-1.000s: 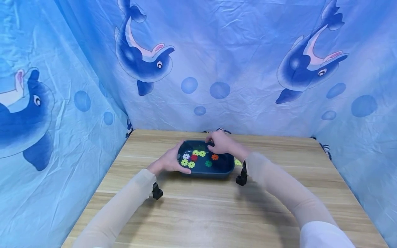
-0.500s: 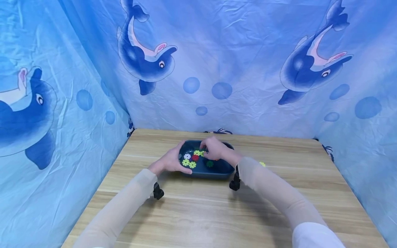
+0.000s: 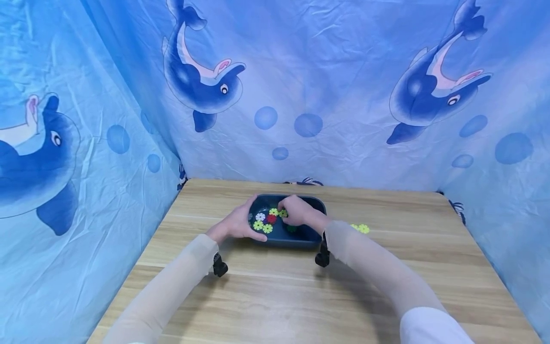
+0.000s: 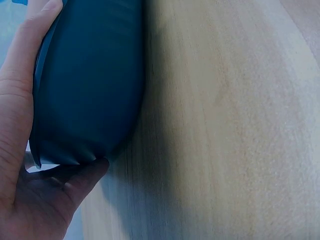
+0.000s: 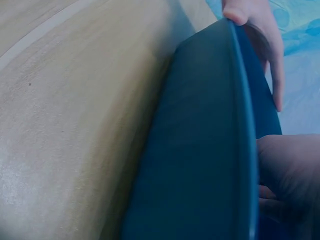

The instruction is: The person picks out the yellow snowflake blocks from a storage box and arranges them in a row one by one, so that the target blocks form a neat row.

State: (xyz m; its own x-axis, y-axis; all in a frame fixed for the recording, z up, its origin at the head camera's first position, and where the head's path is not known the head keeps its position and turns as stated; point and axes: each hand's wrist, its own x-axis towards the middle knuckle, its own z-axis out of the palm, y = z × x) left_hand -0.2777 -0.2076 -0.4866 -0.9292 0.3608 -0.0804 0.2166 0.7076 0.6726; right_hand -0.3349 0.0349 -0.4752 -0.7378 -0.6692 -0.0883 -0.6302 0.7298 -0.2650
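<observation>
A dark blue plastic basin [image 3: 285, 242] stands on the wooden table, with flower-shaped toy discs inside it. My left hand [image 3: 238, 222] grips its left end, thumb along the near rim and fingers against the end wall, as the left wrist view shows. Inside the basin my right hand [image 3: 297, 211] curls its fingers and thumb around a yellow-green flower disc [image 3: 283, 213]. Left of those fingers lie a white disc [image 3: 260, 217], a red disc [image 3: 271, 219] and several yellow-green discs [image 3: 258, 225]. A green disc [image 3: 291, 229] sits below my right hand. In the right wrist view, the basin wall partly hides that hand.
Two yellow-green discs [image 3: 363, 229] lie on the table right of the basin, beside my right forearm. The wooden table [image 3: 266, 296] extends toward me. A blue dolphin-print curtain [image 3: 343, 95] hangs behind and on both sides.
My right hand has moved down and left within the basin, from over its far rim to a yellow-green disc. The shifted forearm uncovers discs on the table. My left hand keeps its grip.
</observation>
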